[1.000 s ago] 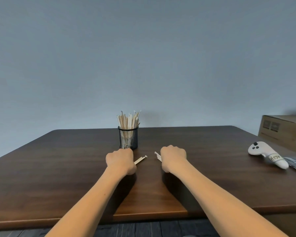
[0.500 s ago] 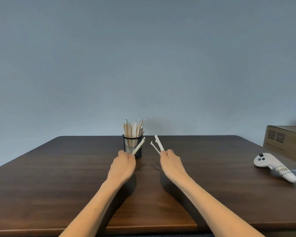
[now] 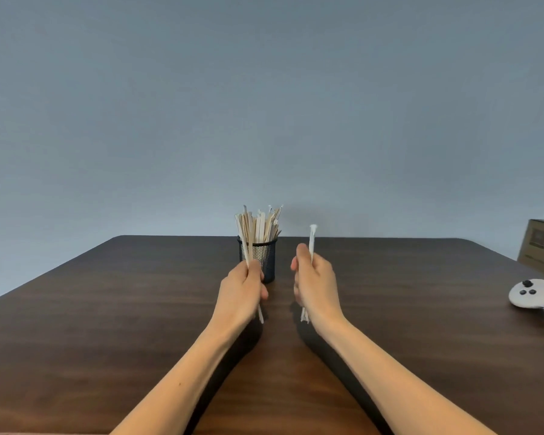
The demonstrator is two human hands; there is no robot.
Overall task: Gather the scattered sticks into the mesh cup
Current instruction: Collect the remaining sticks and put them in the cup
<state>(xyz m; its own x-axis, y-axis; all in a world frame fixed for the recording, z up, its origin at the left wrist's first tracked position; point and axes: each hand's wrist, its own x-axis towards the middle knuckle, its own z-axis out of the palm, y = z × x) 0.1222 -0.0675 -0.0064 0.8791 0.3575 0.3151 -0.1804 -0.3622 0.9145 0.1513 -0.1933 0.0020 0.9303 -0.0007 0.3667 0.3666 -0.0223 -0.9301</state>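
A black mesh cup (image 3: pixel 266 257) stands upright near the far middle of the dark wooden table (image 3: pixel 107 324), packed with several pale wooden and white sticks (image 3: pixel 258 226). My left hand (image 3: pixel 242 291) is raised just in front of the cup, closed on a thin stick (image 3: pixel 248 249) held nearly upright across the cup's left side. My right hand (image 3: pixel 314 285) is raised to the right of the cup, closed on white sticks (image 3: pixel 311 243) that point straight up, their lower ends showing below the palm.
A white handheld controller (image 3: pixel 534 296) lies on the table at the right edge. A cardboard box (image 3: pixel 542 243) stands behind it at the far right. A plain grey-blue wall rises behind the table.
Both hands have lifted off the table with their sticks and moved toward the cup. The sticks have turned from slanted to nearly upright.
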